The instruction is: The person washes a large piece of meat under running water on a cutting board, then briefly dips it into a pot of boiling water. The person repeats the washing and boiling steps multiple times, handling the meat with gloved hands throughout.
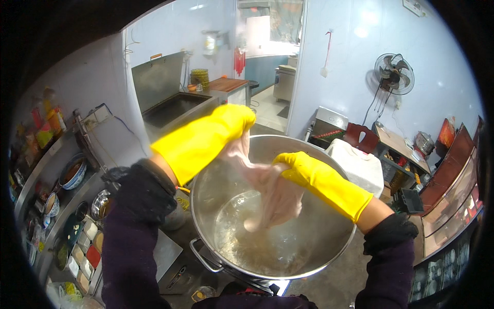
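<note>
Both my hands wear long yellow rubber gloves. My left hand grips the upper end of a pale pink, limp piece of raw meat or offal; its exact kind is unclear. Lower and to the right, my right hand holds the same piece along its side. Between and below the gloves it hangs in folds over a large stainless steel stockpot. Cloudy, bubbling liquid covers the pot's bottom, and the piece hangs above or just at it; contact cannot be told.
On the left, a steel counter carries a tray of seasoning tubs and a blue-and-white bowl. Behind stands a steel cooker with a raised lid. A cloth-covered chair is close to the pot's right. A fan hangs on the wall.
</note>
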Demonstrator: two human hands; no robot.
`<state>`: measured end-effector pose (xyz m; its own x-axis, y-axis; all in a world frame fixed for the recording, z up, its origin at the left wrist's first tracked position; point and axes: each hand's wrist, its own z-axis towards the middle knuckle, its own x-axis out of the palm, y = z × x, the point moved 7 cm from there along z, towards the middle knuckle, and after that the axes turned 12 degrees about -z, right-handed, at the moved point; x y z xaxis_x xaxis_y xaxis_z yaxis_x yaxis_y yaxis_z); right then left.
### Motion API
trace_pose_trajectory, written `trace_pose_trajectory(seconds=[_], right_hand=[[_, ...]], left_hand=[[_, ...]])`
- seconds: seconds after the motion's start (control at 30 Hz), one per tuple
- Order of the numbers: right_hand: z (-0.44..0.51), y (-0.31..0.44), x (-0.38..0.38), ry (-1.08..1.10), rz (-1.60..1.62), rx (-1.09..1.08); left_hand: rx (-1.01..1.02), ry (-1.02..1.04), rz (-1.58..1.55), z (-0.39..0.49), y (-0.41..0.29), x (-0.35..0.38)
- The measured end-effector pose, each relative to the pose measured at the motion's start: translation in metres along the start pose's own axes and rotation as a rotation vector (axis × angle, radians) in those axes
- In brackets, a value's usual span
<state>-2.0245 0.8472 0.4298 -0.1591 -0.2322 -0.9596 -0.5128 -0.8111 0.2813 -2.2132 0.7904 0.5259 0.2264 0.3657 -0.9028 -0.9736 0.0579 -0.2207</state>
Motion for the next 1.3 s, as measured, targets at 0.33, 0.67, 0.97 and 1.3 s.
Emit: trace_pose_trajectory(seconds=[0.33,0.67,0.97,1.3], right_hand=[[-0.025,-0.047,0.011,-0.002,0.121,0.543],[-0.033,-0.07,0.039,-0.066,0.998,0.327],[-0.059,-0.121,-0.007,-0.113,0.652,0.266],[-0.046,-0.097,0.013,-0.005,0.784,0.08]], left_hand=[[0.086,0.534,-0.532,-0.064,-0.049,0.131],[0.122,0.636,-0.673,-0.096,-0.121,0.165],[0.252,0.464,-0.997,-0.055,-0.1,0.153],[0.18,0.187,-0.896,-0.03,-0.097,0.107]])
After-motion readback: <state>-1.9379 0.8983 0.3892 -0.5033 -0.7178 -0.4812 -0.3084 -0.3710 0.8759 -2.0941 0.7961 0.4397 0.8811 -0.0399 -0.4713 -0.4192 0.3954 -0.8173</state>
